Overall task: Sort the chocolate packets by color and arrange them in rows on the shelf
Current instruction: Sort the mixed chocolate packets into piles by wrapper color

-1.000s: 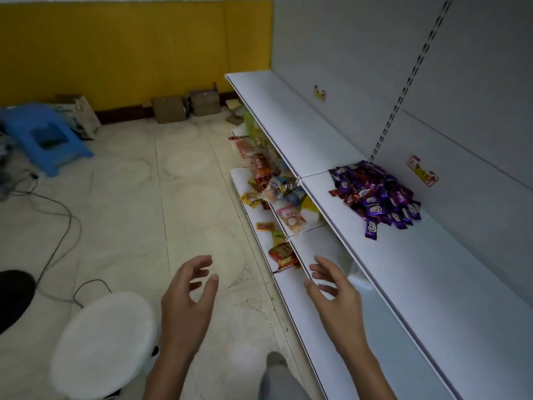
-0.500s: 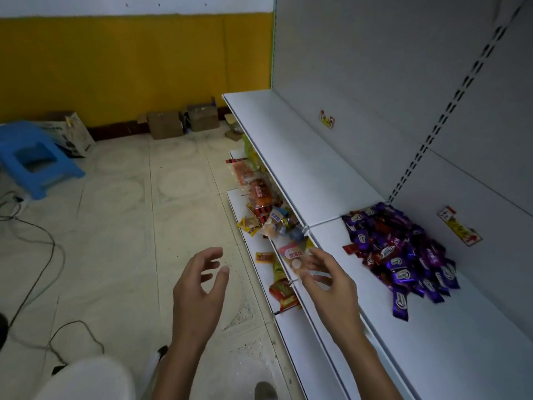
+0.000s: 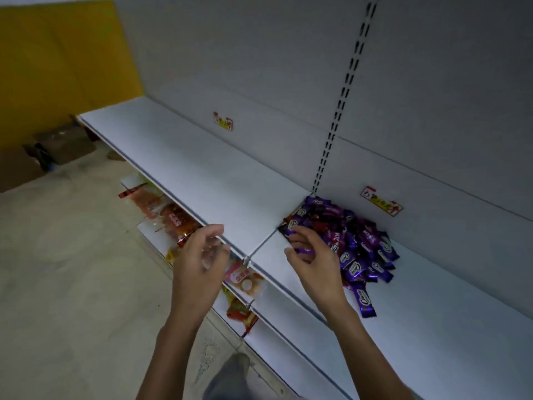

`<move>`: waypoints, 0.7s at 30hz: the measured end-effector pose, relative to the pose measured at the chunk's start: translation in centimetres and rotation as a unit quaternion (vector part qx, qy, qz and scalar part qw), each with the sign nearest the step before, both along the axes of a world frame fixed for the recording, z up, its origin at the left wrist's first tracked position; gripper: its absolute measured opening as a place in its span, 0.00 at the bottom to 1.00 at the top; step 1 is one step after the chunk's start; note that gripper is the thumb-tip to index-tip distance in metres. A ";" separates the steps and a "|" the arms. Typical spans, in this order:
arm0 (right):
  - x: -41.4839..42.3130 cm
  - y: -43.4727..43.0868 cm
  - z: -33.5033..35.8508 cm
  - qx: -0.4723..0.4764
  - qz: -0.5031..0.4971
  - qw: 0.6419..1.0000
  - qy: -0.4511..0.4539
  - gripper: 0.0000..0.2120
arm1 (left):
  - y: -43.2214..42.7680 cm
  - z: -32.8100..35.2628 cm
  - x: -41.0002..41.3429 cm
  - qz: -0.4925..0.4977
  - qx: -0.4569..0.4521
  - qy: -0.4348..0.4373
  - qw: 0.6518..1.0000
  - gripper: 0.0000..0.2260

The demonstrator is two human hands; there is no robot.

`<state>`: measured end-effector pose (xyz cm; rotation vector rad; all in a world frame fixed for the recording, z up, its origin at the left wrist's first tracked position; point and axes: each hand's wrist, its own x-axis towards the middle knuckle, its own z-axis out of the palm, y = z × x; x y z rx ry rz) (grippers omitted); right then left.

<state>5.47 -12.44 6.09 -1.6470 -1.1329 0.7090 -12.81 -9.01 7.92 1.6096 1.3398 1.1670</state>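
A white shelf runs along a grey back panel. On it, a heap of purple and red chocolate packets lies against the panel, below a small red-and-yellow label. One purple packet lies at the heap's near edge. The right hand reaches to the heap's left edge, fingers curled; whether it pinches a packet is unclear. The left hand hovers at the shelf's front edge, loosely curled and holding nothing. Orange snack bags fill the lower shelves.
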 end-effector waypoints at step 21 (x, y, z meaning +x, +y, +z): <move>4.5 -0.3 -4.6 -0.145 -0.258 0.954 -0.039 0.18 | 9.4 -10.0 11.0 -0.369 -0.051 0.158 0.914 0.14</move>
